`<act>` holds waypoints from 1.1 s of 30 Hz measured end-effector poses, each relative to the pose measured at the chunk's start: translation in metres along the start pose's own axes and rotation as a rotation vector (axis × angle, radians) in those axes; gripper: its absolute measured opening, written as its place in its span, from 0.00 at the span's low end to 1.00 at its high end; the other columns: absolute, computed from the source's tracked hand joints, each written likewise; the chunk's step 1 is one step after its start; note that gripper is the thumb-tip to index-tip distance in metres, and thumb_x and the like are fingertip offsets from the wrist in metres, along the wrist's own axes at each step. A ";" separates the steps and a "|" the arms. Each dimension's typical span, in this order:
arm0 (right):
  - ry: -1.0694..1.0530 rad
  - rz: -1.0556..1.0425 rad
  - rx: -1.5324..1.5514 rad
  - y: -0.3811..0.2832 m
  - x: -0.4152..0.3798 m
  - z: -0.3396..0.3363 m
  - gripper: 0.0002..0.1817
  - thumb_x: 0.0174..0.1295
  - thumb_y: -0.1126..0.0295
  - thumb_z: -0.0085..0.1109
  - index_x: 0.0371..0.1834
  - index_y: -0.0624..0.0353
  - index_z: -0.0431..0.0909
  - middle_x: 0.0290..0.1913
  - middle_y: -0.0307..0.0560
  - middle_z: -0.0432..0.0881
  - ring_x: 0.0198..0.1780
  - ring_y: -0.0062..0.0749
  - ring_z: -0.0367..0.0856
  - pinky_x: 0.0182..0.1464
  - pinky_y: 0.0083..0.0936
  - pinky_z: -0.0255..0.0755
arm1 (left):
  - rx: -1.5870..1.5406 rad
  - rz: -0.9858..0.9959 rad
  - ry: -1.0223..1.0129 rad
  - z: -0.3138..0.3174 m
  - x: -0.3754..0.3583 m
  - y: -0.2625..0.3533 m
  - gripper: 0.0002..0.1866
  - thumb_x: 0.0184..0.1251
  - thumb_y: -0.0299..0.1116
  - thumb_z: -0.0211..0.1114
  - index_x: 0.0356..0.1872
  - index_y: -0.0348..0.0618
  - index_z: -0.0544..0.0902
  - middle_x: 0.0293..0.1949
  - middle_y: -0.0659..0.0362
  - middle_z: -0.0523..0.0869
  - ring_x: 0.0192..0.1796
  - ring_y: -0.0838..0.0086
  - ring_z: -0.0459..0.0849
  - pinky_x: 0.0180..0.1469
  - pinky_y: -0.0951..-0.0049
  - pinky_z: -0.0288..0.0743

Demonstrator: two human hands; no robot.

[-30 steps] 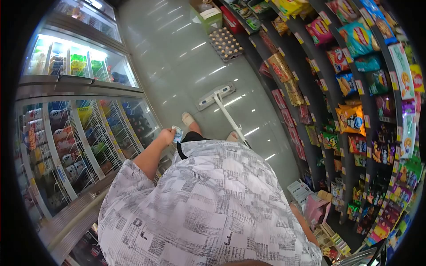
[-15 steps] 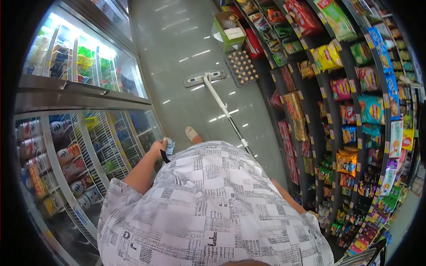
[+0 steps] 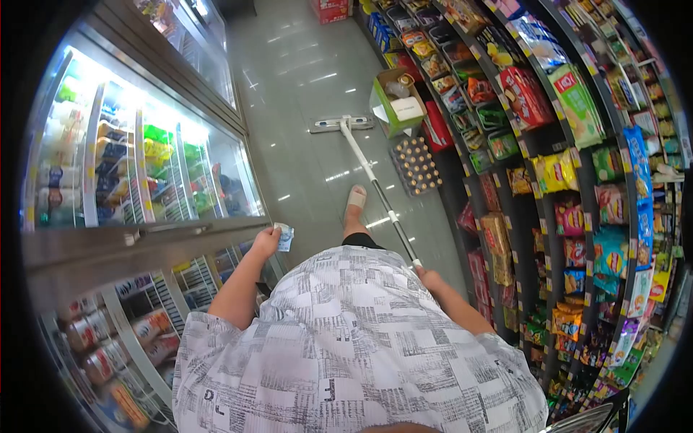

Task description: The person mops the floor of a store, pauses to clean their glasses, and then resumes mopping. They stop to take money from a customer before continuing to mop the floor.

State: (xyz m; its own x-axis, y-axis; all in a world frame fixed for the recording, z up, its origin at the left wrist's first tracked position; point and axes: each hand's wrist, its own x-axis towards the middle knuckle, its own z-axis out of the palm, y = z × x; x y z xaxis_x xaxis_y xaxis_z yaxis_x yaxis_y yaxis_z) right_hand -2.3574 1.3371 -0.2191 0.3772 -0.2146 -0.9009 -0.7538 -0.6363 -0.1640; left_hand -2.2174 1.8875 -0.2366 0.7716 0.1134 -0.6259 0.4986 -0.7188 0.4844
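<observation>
My right hand (image 3: pixel 429 278) is closed around the upper end of a flat mop's pole. From there the white and silver mop (image 3: pixel 361 153) slants forward, its wide flat head resting on the floor ahead. On the other side, my left hand (image 3: pixel 266 242) pinches a small, thin blue-and-white piece (image 3: pixel 284 237), like a folded paper or wrapper; its exact kind cannot be made out. This hand is close beside the fridge doors. One of my feet, in a light slipper (image 3: pixel 356 195), is on the floor left of the pole.
Glass-door fridges (image 3: pixel 180 238) with bottled drinks line the left. Shelves of packaged snacks (image 3: pixel 556 172) run along the right. A green open carton (image 3: pixel 396 101) and a pack of bottles with light caps (image 3: pixel 416 166) stand on the floor beside the shelves. A red box (image 3: pixel 331 10) is farther ahead.
I have moved forward along the aisle, and a foot has stepped out ahead. My right hand on the pole has come into view. The mop head is now nearer the green carton.
</observation>
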 end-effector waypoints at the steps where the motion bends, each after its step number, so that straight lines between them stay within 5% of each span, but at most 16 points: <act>1: 0.005 0.005 -0.009 -0.011 0.013 -0.006 0.41 0.79 0.38 0.39 0.57 0.72 0.83 0.56 0.71 0.85 0.63 0.63 0.82 0.63 0.46 0.73 | 0.031 0.019 0.024 -0.005 0.014 -0.006 0.25 0.77 0.50 0.56 0.47 0.34 0.87 0.43 0.38 0.89 0.49 0.47 0.89 0.54 0.55 0.79; 8: -0.005 -0.157 -0.139 -0.138 0.112 -0.113 0.43 0.77 0.36 0.42 0.56 0.75 0.83 0.55 0.69 0.86 0.58 0.60 0.85 0.59 0.43 0.75 | -0.046 -0.131 0.011 -0.060 0.082 -0.051 0.27 0.76 0.51 0.54 0.49 0.35 0.87 0.45 0.36 0.89 0.53 0.43 0.87 0.56 0.53 0.78; 11: 0.028 -0.124 0.001 -0.229 0.098 -0.171 0.42 0.76 0.37 0.47 0.52 0.76 0.83 0.49 0.67 0.88 0.50 0.54 0.87 0.54 0.41 0.76 | -0.014 -0.232 0.043 -0.089 0.101 -0.037 0.27 0.76 0.51 0.54 0.48 0.33 0.87 0.45 0.35 0.89 0.54 0.44 0.87 0.58 0.52 0.78; 12: 0.052 -0.085 0.125 -0.262 0.091 -0.187 0.40 0.75 0.39 0.53 0.49 0.77 0.83 0.43 0.61 0.88 0.44 0.45 0.86 0.48 0.39 0.76 | -0.009 -0.183 0.072 -0.089 0.115 -0.051 0.27 0.77 0.50 0.54 0.48 0.33 0.87 0.46 0.35 0.89 0.54 0.44 0.87 0.58 0.52 0.78; 15: 0.096 -0.046 0.091 -0.338 0.106 -0.223 0.39 0.74 0.40 0.55 0.48 0.77 0.83 0.41 0.58 0.87 0.43 0.40 0.86 0.45 0.38 0.76 | 0.011 -0.146 0.113 -0.091 0.170 -0.065 0.26 0.78 0.49 0.53 0.48 0.32 0.87 0.46 0.35 0.89 0.55 0.45 0.87 0.58 0.53 0.78; 19: 0.068 -0.065 0.085 -0.416 0.147 -0.248 0.54 0.70 0.27 0.46 0.57 0.85 0.78 0.58 0.76 0.83 0.64 0.58 0.82 0.63 0.38 0.73 | 0.022 -0.248 -0.004 -0.142 0.240 -0.011 0.26 0.80 0.47 0.50 0.50 0.31 0.86 0.46 0.35 0.89 0.55 0.47 0.88 0.57 0.56 0.81; 22: 0.062 -0.039 0.161 -0.485 0.166 -0.266 0.53 0.69 0.28 0.51 0.62 0.83 0.76 0.61 0.70 0.83 0.65 0.52 0.81 0.64 0.36 0.71 | -0.106 -0.385 -0.040 -0.202 0.298 0.047 0.28 0.81 0.48 0.47 0.52 0.32 0.86 0.48 0.37 0.89 0.55 0.51 0.88 0.57 0.57 0.81; 24: 0.027 -0.027 0.329 -0.554 0.136 -0.281 0.50 0.70 0.32 0.55 0.63 0.80 0.76 0.61 0.67 0.84 0.63 0.50 0.82 0.63 0.37 0.73 | 0.179 -0.243 -0.075 -0.251 0.358 0.064 0.27 0.81 0.48 0.46 0.52 0.33 0.85 0.48 0.38 0.89 0.55 0.53 0.89 0.56 0.57 0.82; 26: -0.009 0.003 0.507 -0.597 0.166 -0.289 0.40 0.72 0.38 0.56 0.59 0.75 0.77 0.52 0.62 0.83 0.51 0.45 0.81 0.51 0.36 0.74 | 0.440 -0.002 -0.194 -0.290 0.446 0.046 0.28 0.80 0.50 0.44 0.50 0.37 0.86 0.50 0.38 0.88 0.56 0.49 0.88 0.58 0.54 0.81; 30: -0.336 0.117 1.079 -0.646 0.272 -0.297 0.22 0.77 0.52 0.58 0.51 0.64 0.79 0.33 0.52 0.82 0.25 0.35 0.78 0.26 0.33 0.77 | 0.370 0.118 -0.040 -0.394 0.577 0.096 0.28 0.79 0.51 0.47 0.47 0.36 0.86 0.50 0.36 0.88 0.55 0.46 0.87 0.59 0.53 0.80; 33: -0.531 0.141 1.199 -0.737 0.233 -0.349 0.18 0.77 0.55 0.59 0.54 0.60 0.77 0.31 0.49 0.80 0.24 0.34 0.78 0.23 0.31 0.76 | 0.194 0.023 0.046 -0.460 0.696 0.147 0.25 0.78 0.51 0.54 0.45 0.35 0.87 0.44 0.38 0.89 0.49 0.48 0.89 0.51 0.53 0.83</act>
State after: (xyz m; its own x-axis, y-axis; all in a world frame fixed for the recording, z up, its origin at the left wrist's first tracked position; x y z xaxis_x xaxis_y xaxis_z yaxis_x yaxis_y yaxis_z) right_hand -1.5265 1.4972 -0.1678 0.2082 0.2652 -0.9414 -0.8785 0.4739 -0.0608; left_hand -1.4254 2.1758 -0.3195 0.8015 0.1238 -0.5851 0.3987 -0.8398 0.3684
